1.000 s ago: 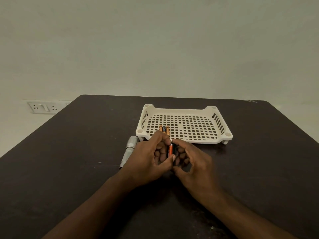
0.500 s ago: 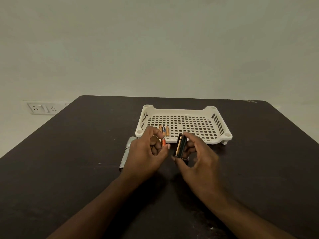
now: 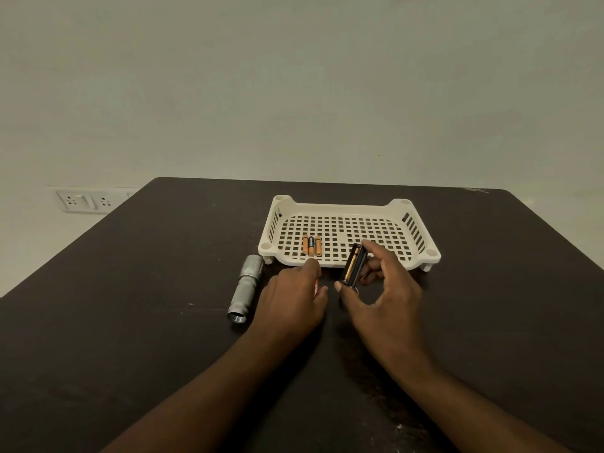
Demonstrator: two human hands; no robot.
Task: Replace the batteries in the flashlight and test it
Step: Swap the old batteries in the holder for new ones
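A silver flashlight body (image 3: pixel 245 291) lies on the dark table (image 3: pixel 130 322), left of my hands, its open end toward me. My right hand (image 3: pixel 382 299) pinches a black battery holder (image 3: pixel 352 265) between thumb and forefinger, with a gold battery showing in it. My left hand (image 3: pixel 294 299) is palm down, closed on an orange battery (image 3: pixel 315 287) of which only a sliver shows. Three batteries (image 3: pixel 311 245), two orange and one black, lie side by side in the white perforated tray (image 3: pixel 346 207).
The tray stands at the table's middle, just beyond my hands. A wall socket plate (image 3: pixel 85 200) is on the wall at the far left. The table's back edge meets a plain wall.
My hands have drawn apart. The left took the orange battery out of the holder and lowered it toward the table. The right carried the holder rightward, near the tray's front edge.
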